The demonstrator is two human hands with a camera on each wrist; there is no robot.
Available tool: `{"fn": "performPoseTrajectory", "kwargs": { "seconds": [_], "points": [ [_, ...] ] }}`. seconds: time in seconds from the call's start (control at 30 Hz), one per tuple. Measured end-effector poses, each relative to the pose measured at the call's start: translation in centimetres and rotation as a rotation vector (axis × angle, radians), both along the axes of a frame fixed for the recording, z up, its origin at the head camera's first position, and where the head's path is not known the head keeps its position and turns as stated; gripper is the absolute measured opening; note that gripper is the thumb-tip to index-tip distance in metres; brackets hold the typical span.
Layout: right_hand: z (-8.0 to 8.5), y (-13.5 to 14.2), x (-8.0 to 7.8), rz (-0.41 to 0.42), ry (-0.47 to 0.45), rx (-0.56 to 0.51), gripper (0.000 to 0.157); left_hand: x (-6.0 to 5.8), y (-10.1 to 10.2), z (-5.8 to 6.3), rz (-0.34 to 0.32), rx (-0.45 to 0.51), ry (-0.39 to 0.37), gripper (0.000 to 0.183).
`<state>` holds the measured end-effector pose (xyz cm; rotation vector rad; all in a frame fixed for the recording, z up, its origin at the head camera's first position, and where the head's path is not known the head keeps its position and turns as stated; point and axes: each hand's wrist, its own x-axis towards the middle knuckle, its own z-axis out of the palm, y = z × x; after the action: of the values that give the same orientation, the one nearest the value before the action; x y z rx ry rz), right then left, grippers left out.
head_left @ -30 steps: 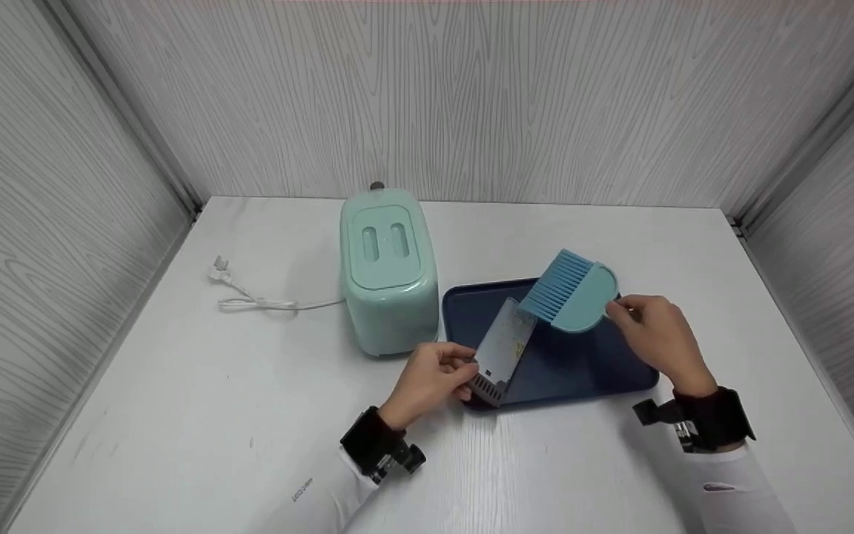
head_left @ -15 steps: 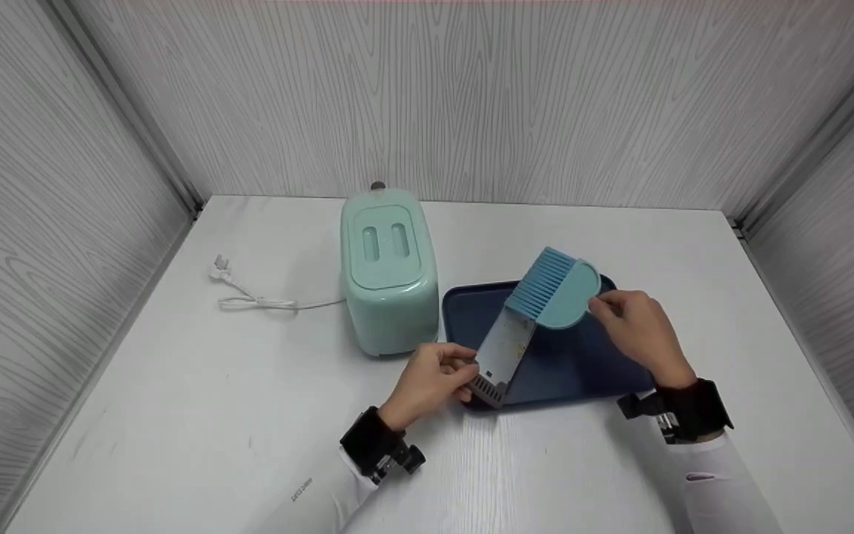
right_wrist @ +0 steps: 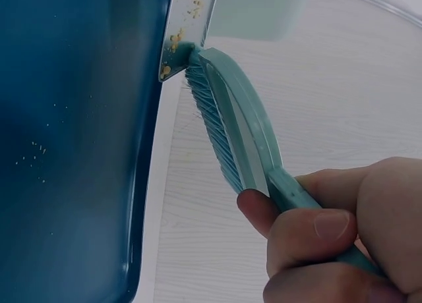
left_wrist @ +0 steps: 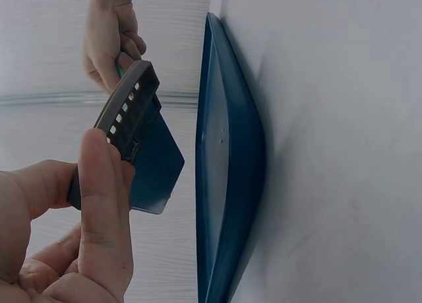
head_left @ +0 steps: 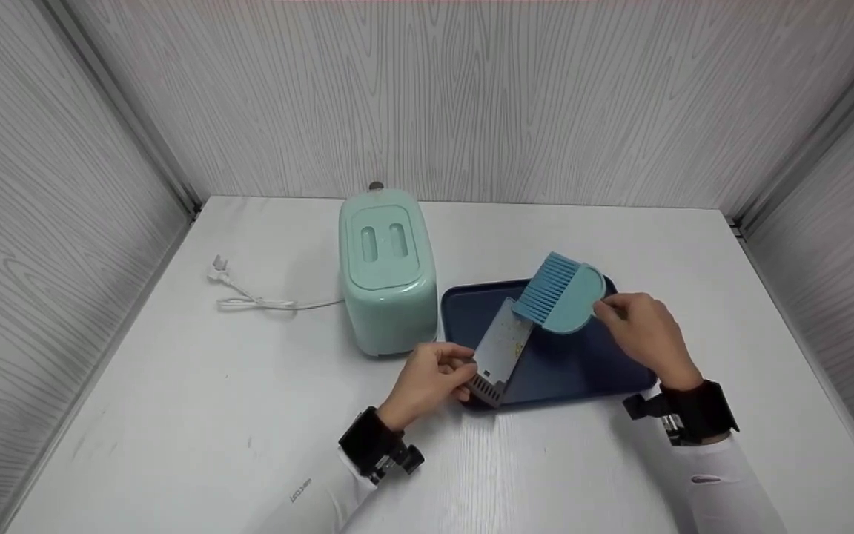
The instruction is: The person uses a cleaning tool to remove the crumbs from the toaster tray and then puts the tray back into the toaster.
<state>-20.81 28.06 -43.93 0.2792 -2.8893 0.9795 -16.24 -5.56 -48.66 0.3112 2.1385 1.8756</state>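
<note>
My left hand [head_left: 434, 377] pinches the dark slotted end of a toaster crumb tray [head_left: 501, 343], which tilts over the near left part of a navy serving tray [head_left: 590, 374]. In my right hand [head_left: 646, 334] is the handle of a teal brush [head_left: 575, 302], gripped between fingers and thumb. The brush's bristles [right_wrist: 214, 125] overlap the far end of the metal crumb tray. Yellow crumbs [right_wrist: 177, 38] stick to the metal there, and finer specks lie on the serving tray. From the left wrist view, the crumb tray [left_wrist: 157, 165] is held clear above the serving tray's rim.
A mint-green toaster [head_left: 390, 282] stands just left of the serving tray. Its white cord and plug [head_left: 249, 302] lie on the white table to the left. Wood-patterned panels [head_left: 442, 104] enclose the table at the back and both sides.
The right hand has moved the brush left along the crumb tray, then slightly back to the right. The left hand and crumb tray have stayed nearly still.
</note>
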Motion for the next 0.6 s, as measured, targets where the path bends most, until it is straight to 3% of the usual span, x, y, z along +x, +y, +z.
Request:
{"fn": "performPoseTrajectory", "kwargs": {
  "seconds": [0.6],
  "points": [
    [1.3, 1.4, 0.8, 0.008, -0.073, 0.100, 0.029, -0.3, -0.2, -0.3, 0.004, 0.031, 0.018, 0.032]
  ]
}}
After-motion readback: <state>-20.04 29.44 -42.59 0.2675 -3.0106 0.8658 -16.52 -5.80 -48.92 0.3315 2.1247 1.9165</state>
